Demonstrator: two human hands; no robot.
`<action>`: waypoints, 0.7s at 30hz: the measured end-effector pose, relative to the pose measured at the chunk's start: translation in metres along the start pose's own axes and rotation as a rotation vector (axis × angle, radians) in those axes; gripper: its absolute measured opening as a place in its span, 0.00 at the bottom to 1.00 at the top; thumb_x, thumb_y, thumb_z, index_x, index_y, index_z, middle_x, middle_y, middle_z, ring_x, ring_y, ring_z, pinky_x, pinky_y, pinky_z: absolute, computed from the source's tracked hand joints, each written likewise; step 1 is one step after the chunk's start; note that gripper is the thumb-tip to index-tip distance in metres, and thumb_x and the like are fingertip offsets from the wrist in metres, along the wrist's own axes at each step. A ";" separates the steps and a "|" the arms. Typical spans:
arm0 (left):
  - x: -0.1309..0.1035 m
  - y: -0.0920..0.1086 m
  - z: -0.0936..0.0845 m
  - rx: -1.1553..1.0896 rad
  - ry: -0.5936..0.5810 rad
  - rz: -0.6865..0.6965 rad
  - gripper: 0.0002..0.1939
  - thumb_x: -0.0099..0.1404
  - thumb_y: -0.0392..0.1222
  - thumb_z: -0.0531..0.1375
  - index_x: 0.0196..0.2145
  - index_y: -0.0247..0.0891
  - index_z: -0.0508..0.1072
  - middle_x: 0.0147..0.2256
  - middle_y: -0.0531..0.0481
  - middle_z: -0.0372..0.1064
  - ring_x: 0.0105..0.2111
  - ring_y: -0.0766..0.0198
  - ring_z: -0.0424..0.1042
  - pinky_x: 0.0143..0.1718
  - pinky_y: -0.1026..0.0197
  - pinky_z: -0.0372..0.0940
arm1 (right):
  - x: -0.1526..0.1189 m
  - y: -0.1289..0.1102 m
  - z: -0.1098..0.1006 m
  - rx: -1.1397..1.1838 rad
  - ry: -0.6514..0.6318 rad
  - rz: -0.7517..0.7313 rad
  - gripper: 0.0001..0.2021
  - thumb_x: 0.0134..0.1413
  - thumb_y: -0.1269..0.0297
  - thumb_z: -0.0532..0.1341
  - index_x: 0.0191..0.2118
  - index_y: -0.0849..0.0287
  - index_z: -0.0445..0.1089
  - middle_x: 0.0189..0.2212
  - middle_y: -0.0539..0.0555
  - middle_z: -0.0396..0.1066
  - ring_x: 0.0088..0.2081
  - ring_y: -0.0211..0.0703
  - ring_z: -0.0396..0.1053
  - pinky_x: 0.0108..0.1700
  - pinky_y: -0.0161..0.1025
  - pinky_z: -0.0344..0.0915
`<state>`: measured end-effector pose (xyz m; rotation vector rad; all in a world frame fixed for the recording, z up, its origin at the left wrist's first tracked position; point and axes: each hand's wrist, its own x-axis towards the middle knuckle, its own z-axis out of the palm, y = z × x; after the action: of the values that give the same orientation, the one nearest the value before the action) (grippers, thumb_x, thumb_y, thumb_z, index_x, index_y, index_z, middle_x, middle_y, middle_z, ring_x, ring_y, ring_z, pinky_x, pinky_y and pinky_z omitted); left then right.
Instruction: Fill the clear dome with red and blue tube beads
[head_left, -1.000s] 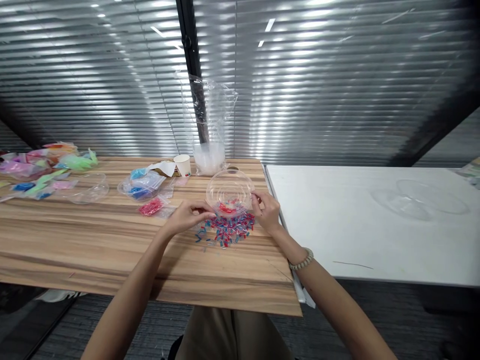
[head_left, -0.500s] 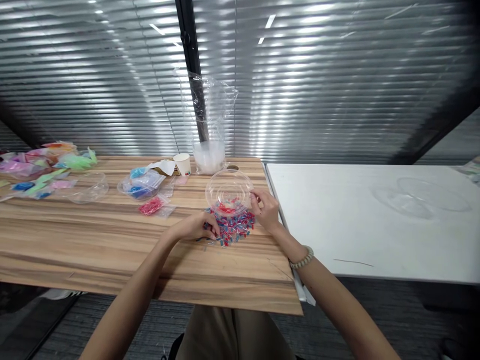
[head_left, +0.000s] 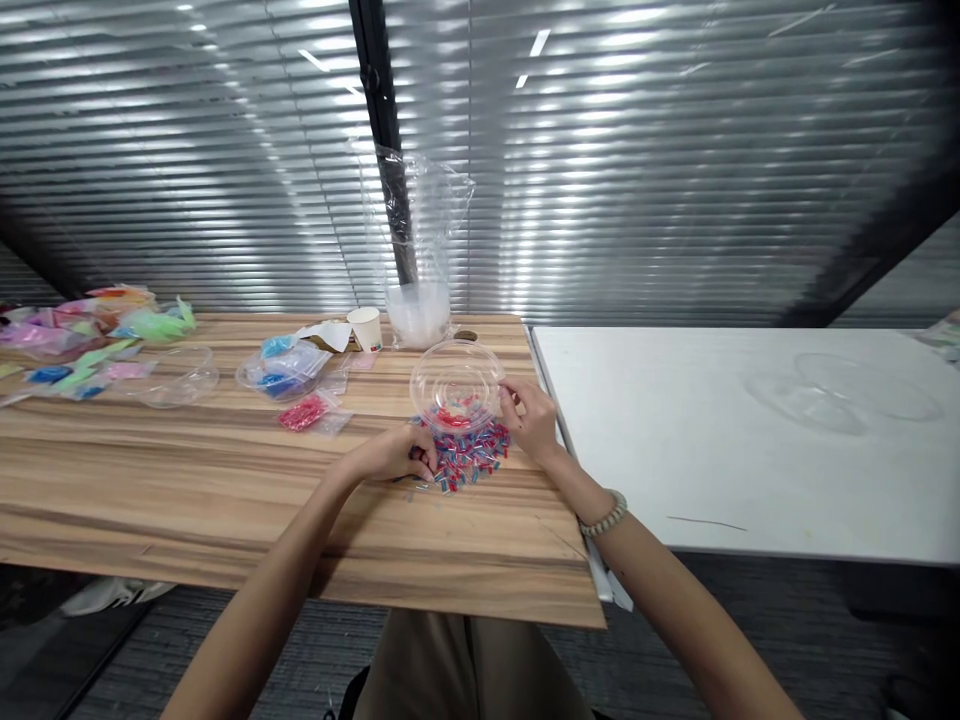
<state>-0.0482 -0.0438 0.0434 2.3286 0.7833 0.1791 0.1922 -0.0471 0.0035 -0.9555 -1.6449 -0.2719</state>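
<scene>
A heap of small red and blue tube-like pieces [head_left: 469, 457] lies near the right end of the wooden table. My left hand [head_left: 405, 452] is at the heap's left side, fingers curled together; whatever they pinch is too small to name. Between thumb and fingers, my right hand [head_left: 531, 415] grips the right rim of a clear round plastic bowl [head_left: 456, 375]. The bowl is tilted above the back of the heap, and some red pieces show in its lower part.
On the wooden table [head_left: 187, 480] stand a paper cup [head_left: 365, 328], a bag-wrapped tub [head_left: 418, 310], a container with blue contents [head_left: 281, 372] and a red-filled packet [head_left: 303, 412]. Colourful bags [head_left: 97, 320] lie far left. Clear lids [head_left: 847, 395] rest on the white table [head_left: 637, 440].
My left hand's fingers have shifted very slightly left at the heap's edge. The right hand keeps hold of the bowl in nearly the same place.
</scene>
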 end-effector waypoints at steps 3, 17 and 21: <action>0.000 -0.003 0.001 0.006 -0.006 -0.016 0.01 0.54 0.32 0.61 0.27 0.34 0.73 0.28 0.49 0.71 0.28 0.66 0.69 0.30 0.68 0.61 | 0.000 0.000 0.000 -0.003 0.009 0.001 0.07 0.55 0.71 0.54 0.38 0.59 0.67 0.32 0.54 0.73 0.33 0.42 0.70 0.35 0.39 0.67; -0.001 -0.003 -0.005 -0.084 -0.053 0.018 0.02 0.52 0.31 0.62 0.26 0.33 0.75 0.27 0.48 0.71 0.28 0.67 0.69 0.29 0.69 0.61 | 0.000 0.001 0.000 -0.010 -0.002 0.027 0.07 0.56 0.70 0.53 0.38 0.58 0.68 0.32 0.54 0.73 0.32 0.41 0.70 0.34 0.39 0.67; 0.001 -0.005 -0.003 -0.054 -0.058 0.013 0.02 0.52 0.32 0.63 0.26 0.33 0.76 0.27 0.48 0.71 0.28 0.67 0.68 0.30 0.69 0.61 | 0.000 0.002 0.000 -0.014 -0.001 0.017 0.07 0.55 0.71 0.53 0.38 0.59 0.67 0.32 0.54 0.73 0.33 0.42 0.70 0.34 0.39 0.67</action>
<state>-0.0510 -0.0391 0.0424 2.2786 0.7262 0.1361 0.1933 -0.0463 0.0028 -0.9805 -1.6372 -0.2715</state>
